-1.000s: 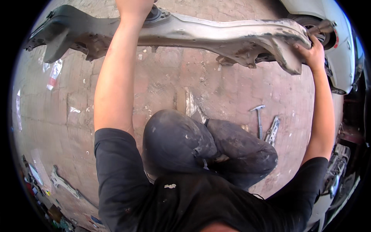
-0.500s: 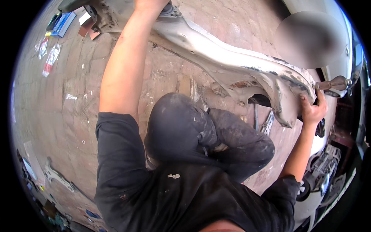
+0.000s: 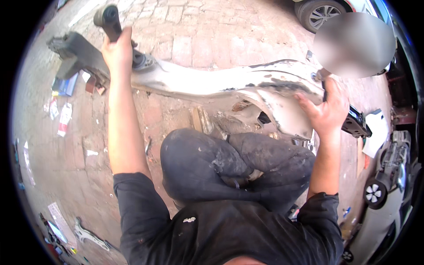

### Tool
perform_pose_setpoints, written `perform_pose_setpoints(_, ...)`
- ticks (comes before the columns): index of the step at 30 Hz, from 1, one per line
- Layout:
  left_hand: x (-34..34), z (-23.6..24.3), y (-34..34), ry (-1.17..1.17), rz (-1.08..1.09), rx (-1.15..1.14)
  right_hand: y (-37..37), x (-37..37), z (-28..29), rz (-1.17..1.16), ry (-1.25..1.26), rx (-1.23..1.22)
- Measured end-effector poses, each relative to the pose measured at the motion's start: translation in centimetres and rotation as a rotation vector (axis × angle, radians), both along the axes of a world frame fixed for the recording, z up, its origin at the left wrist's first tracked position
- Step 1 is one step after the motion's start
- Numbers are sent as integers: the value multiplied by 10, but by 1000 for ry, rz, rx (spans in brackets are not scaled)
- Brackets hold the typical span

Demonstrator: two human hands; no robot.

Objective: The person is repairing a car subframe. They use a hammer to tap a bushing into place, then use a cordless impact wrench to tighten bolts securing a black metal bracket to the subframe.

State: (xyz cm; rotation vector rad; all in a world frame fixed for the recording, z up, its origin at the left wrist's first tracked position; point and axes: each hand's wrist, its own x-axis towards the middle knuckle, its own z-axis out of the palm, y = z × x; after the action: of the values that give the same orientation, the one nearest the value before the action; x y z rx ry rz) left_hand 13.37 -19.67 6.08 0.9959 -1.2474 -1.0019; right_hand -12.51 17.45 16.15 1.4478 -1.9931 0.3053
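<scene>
A long, pale metal car subframe (image 3: 198, 83) with worn, blackened patches spans the ground beyond my knees. My left hand (image 3: 118, 55) is closed round a dark arm with a round bushing end (image 3: 108, 20), which sticks up from the subframe's left part. At the right end, my right hand (image 3: 329, 108) grips the subframe, its thumb on the near face and its other fingers over the far edge. What those fingers touch is partly hidden.
Blue box (image 3: 66, 86) and plastic packets (image 3: 65, 119) lie at left on brick paving. A metal control arm (image 3: 90, 236) rests at lower left. Parked cars stand at right, one wheel (image 3: 321, 15) at the top. A blurred patch covers the upper right.
The subframe's left end has come lower and further into view, with my left hand on its dark arm. My right hand has shifted left along with the right end.
</scene>
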Motion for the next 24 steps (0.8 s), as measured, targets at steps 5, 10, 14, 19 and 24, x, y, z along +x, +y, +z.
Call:
perform_pose_setpoints(5, -12, -1, 21, -198, 362, -198, 3, 2, -9, -71, -128, -20)
perform_pose_setpoints(10, -76, 41, 174, -143, -318, -443, 8, 5, -7, -17, -68, -123)
perform_pose_setpoints(14, -123, 44, 227, -321, -822, -498, 20, 4, -11, 45, -229, -116)
perform_pose_setpoints(19, -132, 69, 226, -560, -809, -447, 29, -4, 15, 310, -569, -167)
perform_pose_setpoints(24, -135, 66, 231, -606, -701, -534, -7, -17, 53, 565, -1063, -405)
